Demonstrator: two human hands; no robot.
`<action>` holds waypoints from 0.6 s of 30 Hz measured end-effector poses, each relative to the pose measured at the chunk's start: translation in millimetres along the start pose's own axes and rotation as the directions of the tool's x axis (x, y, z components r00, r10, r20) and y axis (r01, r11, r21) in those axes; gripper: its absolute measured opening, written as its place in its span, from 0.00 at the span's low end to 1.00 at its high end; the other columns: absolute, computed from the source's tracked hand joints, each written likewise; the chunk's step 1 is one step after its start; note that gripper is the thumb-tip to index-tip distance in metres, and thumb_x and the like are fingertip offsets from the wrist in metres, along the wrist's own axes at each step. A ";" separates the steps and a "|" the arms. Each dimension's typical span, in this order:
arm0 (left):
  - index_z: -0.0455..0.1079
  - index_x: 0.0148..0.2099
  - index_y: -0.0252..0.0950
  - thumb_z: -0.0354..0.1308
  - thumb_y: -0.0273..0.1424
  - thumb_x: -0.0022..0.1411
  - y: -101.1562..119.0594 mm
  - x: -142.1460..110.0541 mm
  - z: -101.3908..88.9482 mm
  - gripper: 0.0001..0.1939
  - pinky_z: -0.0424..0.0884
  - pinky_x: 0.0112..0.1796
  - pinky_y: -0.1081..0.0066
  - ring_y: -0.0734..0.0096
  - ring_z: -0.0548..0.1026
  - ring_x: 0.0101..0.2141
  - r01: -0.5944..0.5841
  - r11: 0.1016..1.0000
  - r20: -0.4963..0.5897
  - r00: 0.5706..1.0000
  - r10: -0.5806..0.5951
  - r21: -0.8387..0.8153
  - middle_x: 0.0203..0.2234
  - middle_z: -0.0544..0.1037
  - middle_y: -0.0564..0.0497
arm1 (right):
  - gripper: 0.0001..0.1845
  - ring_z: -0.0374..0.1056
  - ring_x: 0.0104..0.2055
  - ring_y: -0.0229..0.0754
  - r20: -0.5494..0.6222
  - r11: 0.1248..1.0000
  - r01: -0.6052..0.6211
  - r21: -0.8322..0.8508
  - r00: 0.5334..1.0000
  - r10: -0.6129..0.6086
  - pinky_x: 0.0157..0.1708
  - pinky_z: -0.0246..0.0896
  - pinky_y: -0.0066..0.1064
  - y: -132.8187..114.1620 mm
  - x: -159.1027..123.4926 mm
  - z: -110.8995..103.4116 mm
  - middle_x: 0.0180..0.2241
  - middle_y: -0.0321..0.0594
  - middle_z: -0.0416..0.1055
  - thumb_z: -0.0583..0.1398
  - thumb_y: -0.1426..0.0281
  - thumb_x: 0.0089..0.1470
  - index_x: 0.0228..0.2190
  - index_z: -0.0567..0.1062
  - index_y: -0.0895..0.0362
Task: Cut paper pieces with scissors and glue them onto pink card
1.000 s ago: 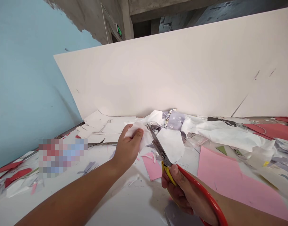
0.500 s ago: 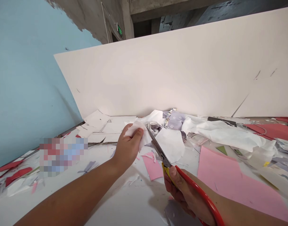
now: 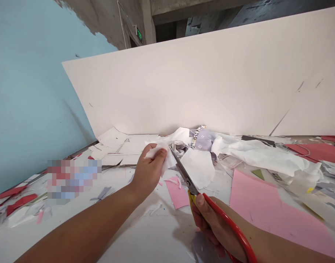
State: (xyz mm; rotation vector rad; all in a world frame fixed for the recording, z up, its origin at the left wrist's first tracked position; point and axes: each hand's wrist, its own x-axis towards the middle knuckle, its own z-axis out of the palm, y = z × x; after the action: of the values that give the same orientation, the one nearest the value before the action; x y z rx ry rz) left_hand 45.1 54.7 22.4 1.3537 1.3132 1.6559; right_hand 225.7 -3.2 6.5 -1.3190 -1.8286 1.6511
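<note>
My left hand [image 3: 149, 171] pinches a crumpled piece of thin white tissue-like material [image 3: 167, 157] between thumb and fingers. My right hand [image 3: 215, 228] grips a pair of scissors [image 3: 185, 175] with a red handle loop and a yellow one. Their steel blades point up and left, and they reach the white material just right of my left hand. A larger white piece [image 3: 197, 168] lies behind the blades. Part of the scissors' yellow handle is hidden by my right fingers.
A large white board [image 3: 184, 80] leans behind the white-covered table [image 3: 145, 233], beside a pale blue wall [image 3: 30, 91]. Pink paper sheets [image 3: 274, 212], red paper [image 3: 315, 151], lilac patterned fabric [image 3: 204, 140] and several scraps lie around. A pixelated patch [image 3: 74, 179] covers part of the table.
The scissor blades have drawn closer together, and my right hand has shifted slightly left. My left hand still holds the white material in nearly the same place.
</note>
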 end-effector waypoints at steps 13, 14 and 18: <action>0.59 0.29 0.39 0.55 0.40 0.54 6.1 1.2 -0.4 0.12 0.54 0.18 0.78 0.82 0.56 0.14 0.081 0.979 0.120 0.991 -0.060 -0.184 0.13 0.60 0.61 | 0.32 0.50 0.10 0.30 -0.005 0.998 -0.057 0.003 0.998 0.057 0.14 0.46 0.23 -3.1 0.6 -0.4 0.10 0.26 0.51 0.40 0.39 0.46 0.21 0.58 0.55; 0.59 0.28 0.38 0.55 0.40 0.54 6.8 1.2 -0.4 0.12 0.54 0.18 0.78 0.82 0.56 0.14 0.092 0.976 0.132 0.989 -0.067 -0.199 0.13 0.60 0.61 | 0.31 0.49 0.11 0.30 0.002 0.999 -0.038 0.007 0.999 0.038 0.14 0.46 0.23 -3.9 0.0 -1.2 0.10 0.26 0.51 0.40 0.40 0.47 0.21 0.58 0.55; 0.60 0.27 0.37 0.55 0.40 0.53 4.7 2.6 -0.6 0.13 0.53 0.16 0.79 0.81 0.58 0.14 0.117 0.973 0.142 0.986 -0.090 -0.199 0.12 0.61 0.60 | 0.28 0.47 0.16 0.30 0.043 0.998 0.052 0.020 0.998 -0.053 0.18 0.47 0.24 -5.6 -4.5 -5.0 0.16 0.27 0.51 0.42 0.44 0.51 0.24 0.59 0.56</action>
State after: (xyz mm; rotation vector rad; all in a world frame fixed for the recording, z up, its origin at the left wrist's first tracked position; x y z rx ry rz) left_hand 44.3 55.4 27.8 1.2278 1.0843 1.5562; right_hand 229.6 -3.2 14.4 -1.2262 -1.8514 1.6776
